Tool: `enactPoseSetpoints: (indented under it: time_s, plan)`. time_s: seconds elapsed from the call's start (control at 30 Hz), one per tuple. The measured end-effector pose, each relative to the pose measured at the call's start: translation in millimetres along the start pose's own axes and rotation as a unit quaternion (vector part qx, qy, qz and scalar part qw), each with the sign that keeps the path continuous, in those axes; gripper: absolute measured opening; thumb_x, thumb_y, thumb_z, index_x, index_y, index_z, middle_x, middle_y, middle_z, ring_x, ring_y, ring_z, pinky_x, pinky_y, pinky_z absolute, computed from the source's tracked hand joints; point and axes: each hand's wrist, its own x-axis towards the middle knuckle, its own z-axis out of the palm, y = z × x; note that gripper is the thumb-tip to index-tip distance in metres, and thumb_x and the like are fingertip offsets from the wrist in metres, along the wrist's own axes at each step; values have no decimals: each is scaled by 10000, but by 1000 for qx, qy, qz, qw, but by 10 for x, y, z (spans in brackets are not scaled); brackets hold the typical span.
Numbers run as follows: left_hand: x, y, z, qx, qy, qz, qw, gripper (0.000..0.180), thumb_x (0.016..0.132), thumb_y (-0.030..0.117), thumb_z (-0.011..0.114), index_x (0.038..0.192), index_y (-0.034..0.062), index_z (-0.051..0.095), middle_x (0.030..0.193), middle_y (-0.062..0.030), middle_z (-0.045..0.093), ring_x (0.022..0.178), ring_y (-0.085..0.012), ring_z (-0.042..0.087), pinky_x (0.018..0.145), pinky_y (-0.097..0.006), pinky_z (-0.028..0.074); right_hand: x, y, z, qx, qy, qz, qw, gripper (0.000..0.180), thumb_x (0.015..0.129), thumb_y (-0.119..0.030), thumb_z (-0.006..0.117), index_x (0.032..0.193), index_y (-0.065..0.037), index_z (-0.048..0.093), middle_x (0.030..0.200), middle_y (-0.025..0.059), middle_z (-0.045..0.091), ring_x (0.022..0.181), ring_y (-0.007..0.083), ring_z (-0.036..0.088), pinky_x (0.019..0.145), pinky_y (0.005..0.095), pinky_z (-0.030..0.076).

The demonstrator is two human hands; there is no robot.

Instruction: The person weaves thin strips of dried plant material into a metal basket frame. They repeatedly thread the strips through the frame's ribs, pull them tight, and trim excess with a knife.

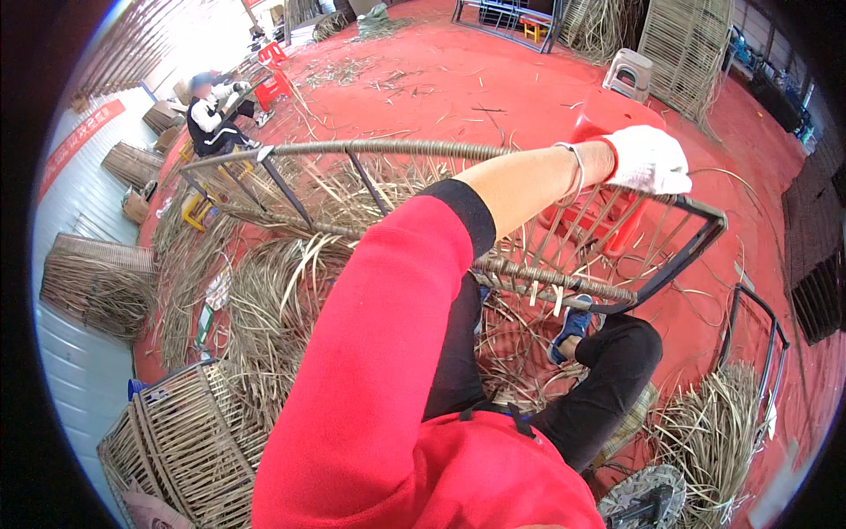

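Observation:
A long metal frame [397, 148] lies across in front of my knees, its rails wrapped in brown wicker strips. Slender strips [608, 231] run between the rails at its right part, and the right end bar [674, 264] is bare dark metal. My left arm, in a red sleeve, reaches across to the right. At its end my left hand [650, 160], in a white glove, is closed over the top rail near the right end. A thin loop [578, 167] circles that wrist. My right hand does not show.
Loose wicker strips [282, 282] are heaped at the left, beside a woven panel [189, 450]. A red stool [617, 110] stands behind the frame. At right lie a strip bundle [709, 441] and a metal frame [731, 322]. Another person [211, 119] sits far left.

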Motion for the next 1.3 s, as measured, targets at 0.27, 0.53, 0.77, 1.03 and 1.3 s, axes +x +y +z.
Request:
enactPoseSetpoints:
  time_s: [0.27, 0.53, 0.77, 1.03, 1.3]
  plan:
    - [28, -191, 204, 87, -71, 122, 986, 230, 950, 224, 553, 1027, 99, 731, 924, -147, 748, 833, -366, 709, 767, -467, 548, -477, -3105, 2111, 718, -228, 76, 654, 439, 1028, 4, 521, 1467, 11, 499, 1454, 138, 565, 1327, 226, 552, 1159, 370, 403]
    - [126, -394, 355, 99, -116, 131, 980, 266, 957, 278, 550, 907, 59, 693, 836, -196, 697, 812, -412, 682, 721, -507, 529, -425, -3736, 2348, 809, 125, 112, 563, 306, 930, 103, 613, 1210, -19, 611, 1196, 137, 655, 1089, 251, 649, 979, 380, 538]
    - [161, -308, 270, 44, -222, 31, 973, 264, 972, 303, 555, 988, 104, 727, 918, -149, 718, 899, -347, 692, 789, -442, 555, -360, -3765, 2426, 673, 41, 65, 735, 386, 981, -50, 641, 1364, -21, 612, 1291, 175, 622, 1098, 259, 645, 903, 360, 522]
    - [109, -282, 248, -172, -302, -83, 934, 278, 945, 320, 640, 905, 48, 685, 716, 6, 607, 635, -93, 571, 562, -278, 477, -221, -3874, 2427, 811, 12, 222, 542, 284, 888, 14, 757, 1153, -33, 663, 1049, 3, 637, 802, 65, 562, 727, 237, 491]
    - [107, -284, 251, -208, -368, -196, 885, 263, 933, 326, 630, 872, 75, 681, 679, 21, 602, 574, -81, 569, 505, -268, 465, -267, -3833, 2390, 644, 124, 100, 749, 312, 846, 24, 764, 1137, -79, 718, 1095, 62, 645, 797, 124, 581, 683, 287, 498]
